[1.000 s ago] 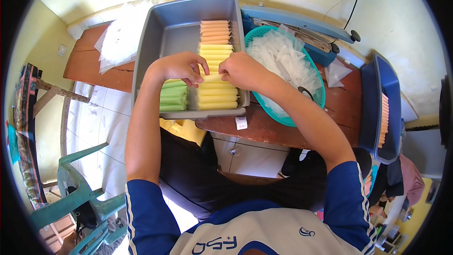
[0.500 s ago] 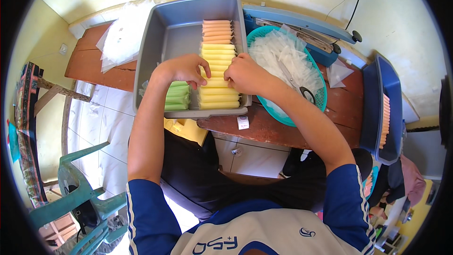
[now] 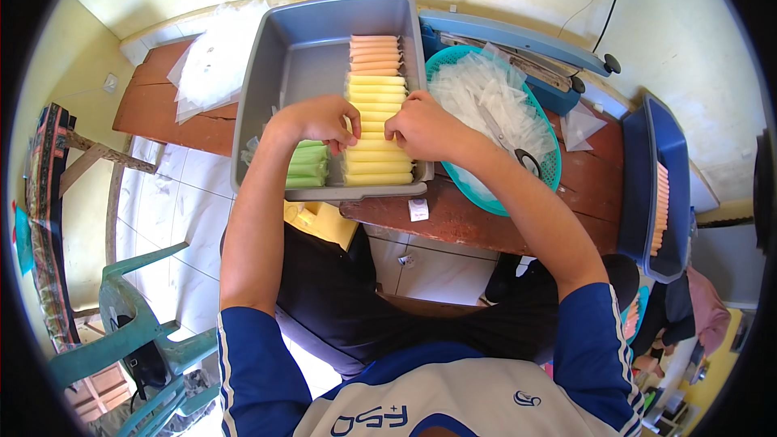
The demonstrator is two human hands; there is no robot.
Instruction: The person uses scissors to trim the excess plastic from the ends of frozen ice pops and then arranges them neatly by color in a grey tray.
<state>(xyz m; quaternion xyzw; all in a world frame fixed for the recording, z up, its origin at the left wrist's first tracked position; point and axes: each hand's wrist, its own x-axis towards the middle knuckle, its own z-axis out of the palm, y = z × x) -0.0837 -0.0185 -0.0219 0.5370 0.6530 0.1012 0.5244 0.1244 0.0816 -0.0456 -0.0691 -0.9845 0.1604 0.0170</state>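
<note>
My left hand [image 3: 332,125] has curled fingers pinched on the left end of a yellow filled plastic tube [image 3: 372,137] in the grey tray [image 3: 299,16]. My right hand [image 3: 413,125] pinches the same tube's right end, its back toward me. The tube lies level in a column of several yellow tubes, with pale orange tubes [image 3: 372,53] stacked at the column's far end. Several green tubes [image 3: 306,168] lie in the tray's left near part, beside my left wrist. A teal basket [image 3: 546,178] of clear plastic bags, with black-handled scissors [image 3: 526,162] on top, stands right of the tray.
Plastic sheets [image 3: 206,65] lie on the wooden bench [image 3: 583,210]. A blue sealer [image 3: 502,28] stands along the wall. A navy bin [image 3: 639,194] of orange tubes is at the right, a green chair [image 3: 129,332] lower left. Another person [image 3: 704,307] shows at the right edge.
Both hands have shifted slightly right and down with the yellow tube, which now sits flatter among the others. The tray and its contents appear very slightly further right in view.
</note>
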